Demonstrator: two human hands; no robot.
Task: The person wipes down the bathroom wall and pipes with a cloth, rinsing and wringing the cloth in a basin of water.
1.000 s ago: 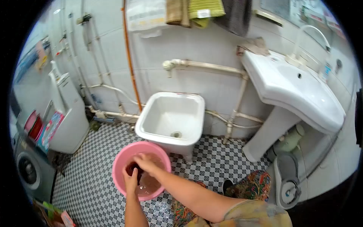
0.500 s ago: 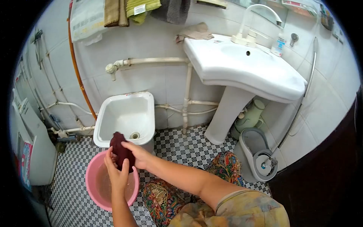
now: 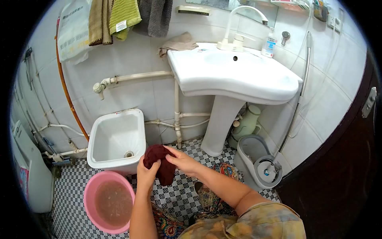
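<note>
A dark maroon cloth item [image 3: 166,174], bunched at the top and hanging loose below, is held between my two hands. My left hand [image 3: 146,174] grips its left side with the thumb pressed on top. On the opposite side, my right hand [image 3: 184,162] pinches its upper right edge. Whether it is a sock or another small garment I cannot tell. Below and to the left stands a pink basin [image 3: 88,199] with murky brownish water [image 3: 113,203] in it. The cloth is to the right of the basin, above the patterned floor.
A white floor sink [image 3: 92,139] with a drain is behind the basin, under a wall tap [image 3: 98,88]. The pedestal washbasin [image 3: 238,85] stands at the back. To its right are a green thermos jug [image 3: 250,117] and a grey mop bucket [image 3: 242,151] holding a mop.
Both hands have carried the maroon cloth right, from over the basin to beside it. The cloth has gone from elongated to bunched and hanging. The camera view has turned somewhat to the right.
</note>
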